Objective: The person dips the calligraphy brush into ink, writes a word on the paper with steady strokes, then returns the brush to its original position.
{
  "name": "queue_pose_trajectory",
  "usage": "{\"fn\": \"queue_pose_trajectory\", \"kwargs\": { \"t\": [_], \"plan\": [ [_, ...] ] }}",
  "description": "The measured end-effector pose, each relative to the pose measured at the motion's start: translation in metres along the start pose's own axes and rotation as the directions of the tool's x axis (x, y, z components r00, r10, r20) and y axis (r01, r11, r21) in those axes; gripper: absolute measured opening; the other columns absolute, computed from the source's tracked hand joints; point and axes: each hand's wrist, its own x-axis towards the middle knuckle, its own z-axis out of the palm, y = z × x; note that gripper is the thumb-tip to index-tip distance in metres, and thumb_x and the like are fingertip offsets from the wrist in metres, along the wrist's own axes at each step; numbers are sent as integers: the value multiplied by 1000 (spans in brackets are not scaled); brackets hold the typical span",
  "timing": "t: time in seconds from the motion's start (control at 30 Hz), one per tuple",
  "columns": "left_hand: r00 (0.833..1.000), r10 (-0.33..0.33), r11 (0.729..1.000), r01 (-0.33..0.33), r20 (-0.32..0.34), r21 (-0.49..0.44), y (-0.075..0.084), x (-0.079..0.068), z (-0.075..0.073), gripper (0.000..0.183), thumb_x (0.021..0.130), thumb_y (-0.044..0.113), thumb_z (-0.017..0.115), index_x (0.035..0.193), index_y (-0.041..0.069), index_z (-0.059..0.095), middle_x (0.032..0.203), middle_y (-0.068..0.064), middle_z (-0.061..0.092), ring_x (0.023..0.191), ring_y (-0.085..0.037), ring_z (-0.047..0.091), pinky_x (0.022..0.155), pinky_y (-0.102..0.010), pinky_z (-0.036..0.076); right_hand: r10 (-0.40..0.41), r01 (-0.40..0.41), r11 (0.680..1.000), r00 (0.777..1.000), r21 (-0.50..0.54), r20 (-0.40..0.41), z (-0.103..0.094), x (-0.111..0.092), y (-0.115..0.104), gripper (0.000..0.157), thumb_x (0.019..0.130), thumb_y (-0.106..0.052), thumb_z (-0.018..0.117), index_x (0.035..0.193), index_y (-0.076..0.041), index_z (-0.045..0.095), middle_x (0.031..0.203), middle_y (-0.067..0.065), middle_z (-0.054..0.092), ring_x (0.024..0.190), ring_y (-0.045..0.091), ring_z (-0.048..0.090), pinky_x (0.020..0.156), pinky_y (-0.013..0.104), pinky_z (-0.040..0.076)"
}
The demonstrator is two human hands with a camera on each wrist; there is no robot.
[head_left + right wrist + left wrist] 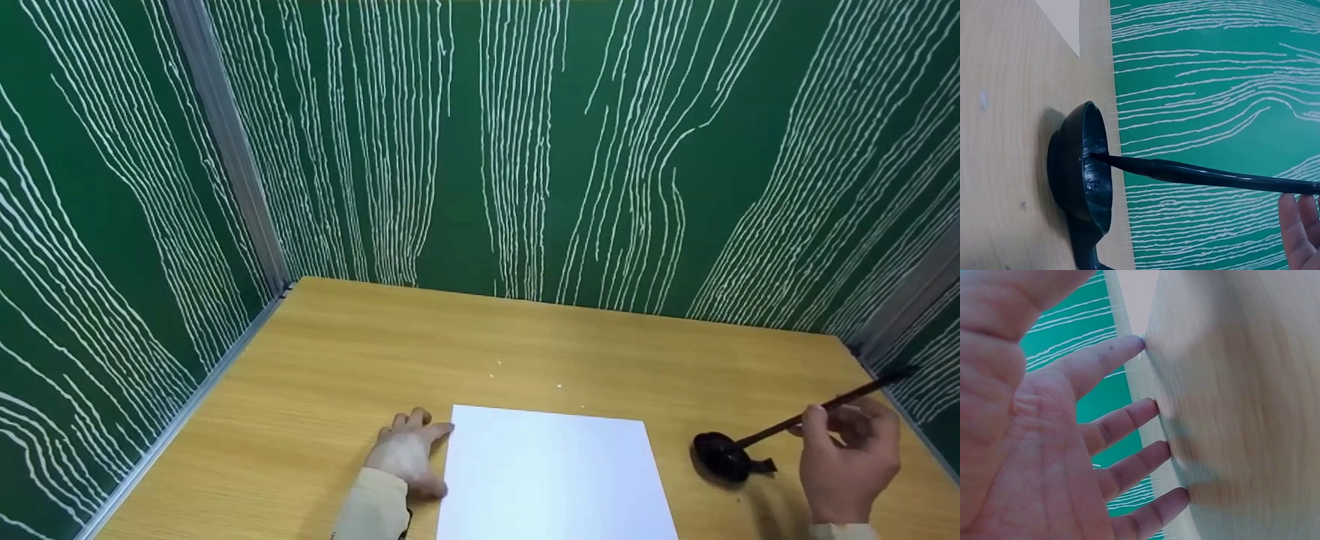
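Observation:
My right hand [849, 466] pinches a dark writing brush [774, 430] by its shaft, its tail end slanting up to the right. In the right wrist view the brush tip dips inside a small black bowl [1072, 169] with a short handle, tipped to wet-looking dark insides. A white sheet of paper [555, 476] lies flat at the front of the table. Beside the sheet's left edge, my left hand [405, 452] rests with spread fingers, thumb and forefinger right at the edge. The left wrist view shows its fingertips [1151, 406] touching the wooden surface.
The light wood table [360, 330] is bounded by green panels [461, 150] with wavy white lines at the back and sides. Grey metal posts [229, 142] stand at the corners. Several tiny white specks [559, 386] lie behind the paper.

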Motion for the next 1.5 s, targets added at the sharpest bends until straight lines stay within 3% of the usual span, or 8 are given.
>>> {"fn": "queue_pose_trajectory", "kwargs": {
  "t": [0.3, 0.57, 0.7, 0.83, 1.07, 1.23, 1.37, 1.5],
  "plan": [
    [1000, -5, 1000, 5, 0, 18, -3, -9, -5, 95, 66, 25, 97, 156, 17, 68, 153, -20, 57, 136, -43, 51, 115, -66, 47, 129, -129, 991, 992, 18, -7, -1, 0, 2, 39, 108, -6, 55, 119, -43, 51, 98, -28, 51, 81, -13, 54, 72, -2, 47],
    [1000, 5, 1000, -5, -6, -10, 13, -13, -15, 91, 67, 22, 100, 152, 12, 70, 150, -21, 59, 134, -43, 52, 115, -70, 47, 195, -196, 980, 980, -17, -35, -5, 3, -14, 34, 112, -13, 49, 135, -38, 49, 105, -23, 47, 87, -11, 52, 74, -5, 44],
    [1000, 2, 1000, -2, -3, -7, 18, -15, -16, 89, 69, 21, 98, 153, 12, 69, 154, -21, 59, 136, -44, 52, 119, -71, 45, 209, -204, 969, 978, 138, -25, -1, 0, -30, 31, 112, -10, 51, 132, -33, 52, 106, -15, 54, 89, -9, 61, 75, 0, 52],
    [1000, -1, 1000, 1, -15, 6, 19, -15, -19, 89, 70, 20, 97, 153, 11, 69, 156, -22, 58, 138, -45, 52, 121, -72, 44, 196, -182, 919, 981, 350, -5, 10, -6, -47, 30, 108, 0, 55, 122, -27, 55, 101, -6, 61, 83, -7, 71, 72, 8, 58],
    [999, 7, 1000, -8, -35, -10, 11, -10, -12, 92, 67, 23, 98, 154, 14, 69, 154, -22, 58, 135, -43, 52, 115, -67, 47, 171, -162, 902, 985, 401, 13, 21, -11, -63, 27, 109, 1, 55, 122, -23, 53, 101, -2, 57, 82, -4, 71, 71, 9, 59],
    [1000, 2, 1000, -1, -30, 29, 10, -7, -11, 92, 68, 25, 97, 155, 16, 68, 154, -21, 59, 134, -42, 53, 113, -65, 48, 192, -191, 845, 980, 499, 49, 32, -16, -64, 27, 109, 3, 57, 123, -21, 55, 98, 0, 61, 80, 2, 72, 68, 14, 62],
    [1000, -13, 999, 14, -19, 40, 14, -11, -15, 93, 69, 24, 98, 156, 16, 67, 155, -20, 58, 136, -42, 52, 114, -64, 48, 209, -231, 768, 972, 597, 108, 51, -29, -75, 31, 105, 9, 58, 122, -16, 54, 92, 1, 63, 75, 7, 73, 63, 21, 64],
    [1000, -13, 1000, 13, -4, 24, 16, -13, -14, 92, 70, 23, 99, 156, 16, 67, 156, -20, 57, 137, -41, 52, 116, -64, 47, 153, -229, 682, 973, 694, 172, 74, -50, -88, 31, 101, 17, 58, 118, -9, 56, 87, 4, 66, 73, 12, 74, 62, 28, 66]
  ]
}}
